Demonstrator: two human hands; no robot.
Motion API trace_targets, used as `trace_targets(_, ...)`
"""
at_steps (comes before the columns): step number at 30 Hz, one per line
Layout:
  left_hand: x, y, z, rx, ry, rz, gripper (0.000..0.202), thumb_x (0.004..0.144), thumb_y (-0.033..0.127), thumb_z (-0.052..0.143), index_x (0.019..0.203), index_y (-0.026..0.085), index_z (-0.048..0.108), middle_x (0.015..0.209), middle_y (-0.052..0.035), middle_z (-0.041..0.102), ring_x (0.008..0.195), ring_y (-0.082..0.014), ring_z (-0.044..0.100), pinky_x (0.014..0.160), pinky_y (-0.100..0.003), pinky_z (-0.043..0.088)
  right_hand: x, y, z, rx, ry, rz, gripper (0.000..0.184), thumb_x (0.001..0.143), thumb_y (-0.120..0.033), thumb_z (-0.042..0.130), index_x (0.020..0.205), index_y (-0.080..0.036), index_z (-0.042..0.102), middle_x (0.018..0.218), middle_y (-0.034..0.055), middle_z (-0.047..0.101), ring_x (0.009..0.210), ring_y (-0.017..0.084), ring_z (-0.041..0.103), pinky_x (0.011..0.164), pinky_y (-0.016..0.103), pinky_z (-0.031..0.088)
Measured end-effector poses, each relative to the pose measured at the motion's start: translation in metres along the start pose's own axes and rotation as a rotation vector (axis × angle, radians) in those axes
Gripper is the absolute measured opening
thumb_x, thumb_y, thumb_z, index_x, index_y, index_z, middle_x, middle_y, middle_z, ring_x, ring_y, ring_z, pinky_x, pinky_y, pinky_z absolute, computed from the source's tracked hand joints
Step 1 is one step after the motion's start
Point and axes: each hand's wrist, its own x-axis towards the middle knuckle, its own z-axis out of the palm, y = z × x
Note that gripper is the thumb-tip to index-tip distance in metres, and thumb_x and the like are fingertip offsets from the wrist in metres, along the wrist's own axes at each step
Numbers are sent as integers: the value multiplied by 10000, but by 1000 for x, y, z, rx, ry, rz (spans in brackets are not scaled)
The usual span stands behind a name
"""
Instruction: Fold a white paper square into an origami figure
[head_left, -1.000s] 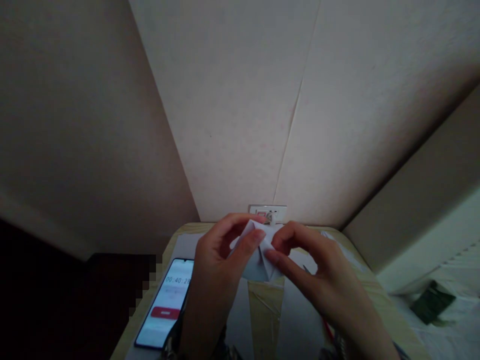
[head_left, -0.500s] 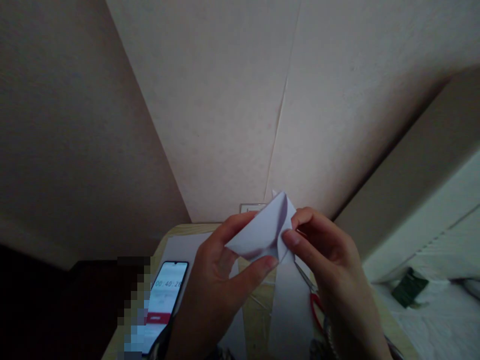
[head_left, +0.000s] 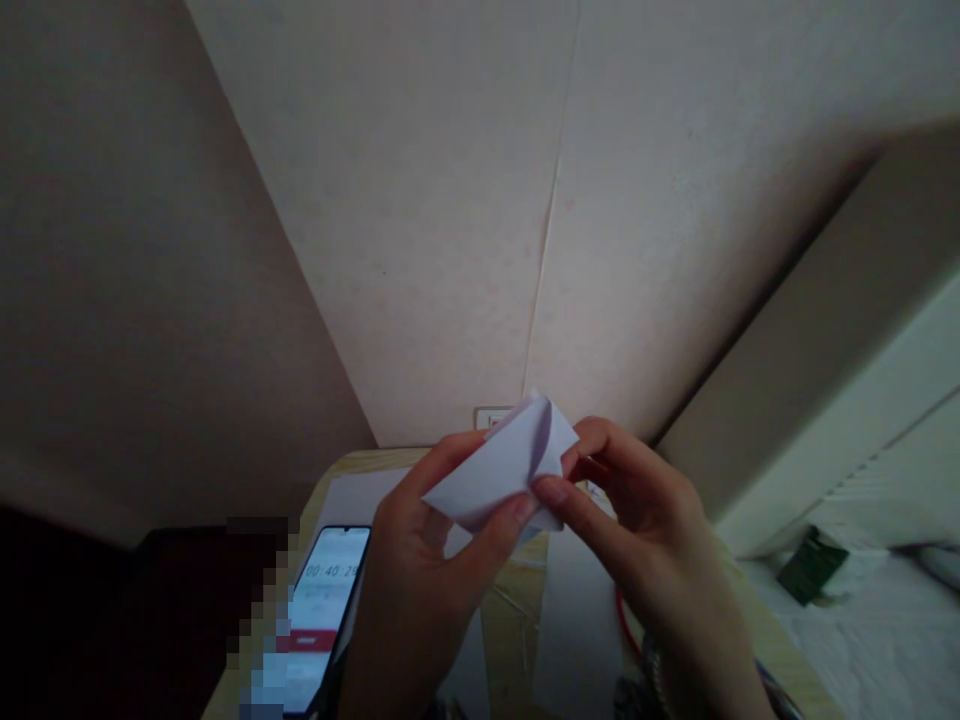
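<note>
A small folded piece of white paper [head_left: 504,467] is held up above the table between both hands. My left hand [head_left: 427,580] pinches its lower left side, thumb in front and fingers behind. My right hand [head_left: 645,545] pinches its right edge with thumb and forefinger. A fold of the paper stands up at the top right. Both hands are closed on the paper.
A wooden table [head_left: 352,462] lies below, with white paper sheets [head_left: 577,620] on it. A phone [head_left: 324,615] with a running timer lies at the left. Red-handled scissors [head_left: 621,615] peek out under my right hand. A wall socket [head_left: 491,415] sits behind; a dark green object [head_left: 808,566] lies at the right.
The paper has been lifted off the table and turned, then lowered slightly and tilted left. The view has shifted to the right.
</note>
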Motion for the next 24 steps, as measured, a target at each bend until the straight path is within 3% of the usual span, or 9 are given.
trace_targets(5,2,-1,-1,-60,-32,-38,303,643,132,902,906,246,804,825,40,820,768,-165,781,680,-195,602,0,0,-4,55,57,-19,195,788,-227,814,898,-275,660,813,-55,700,742,138,676,649,238,524)
trace_targets(8,2,-1,-1,-93,-61,-73,328,623,93,894,902,243,807,815,43,819,758,-162,779,657,-189,597,0,-1,-6,49,62,-42,156,868,-265,751,1007,-297,689,932,-26,754,876,165,713,718,249,551)
trace_targets(11,2,0,-2,-95,-110,-117,332,634,86,889,904,259,804,794,55,806,743,-154,772,643,-186,587,1,-1,-9,10,15,-4,26,922,-271,702,921,-276,728,908,-11,775,849,173,720,735,259,549)
trace_targets(17,5,0,-5,-66,-228,-113,376,647,56,880,929,298,821,929,47,802,854,-159,762,701,-193,580,-1,-5,-11,148,37,68,97,859,-236,785,792,-257,719,717,-43,717,684,135,669,631,212,520)
trace_targets(24,3,-1,-6,-59,-227,-139,396,666,43,844,936,332,828,925,66,801,833,-135,751,714,-180,575,-2,-5,-10,216,69,89,186,809,-167,815,694,-235,686,650,-62,654,627,95,598,581,174,462)
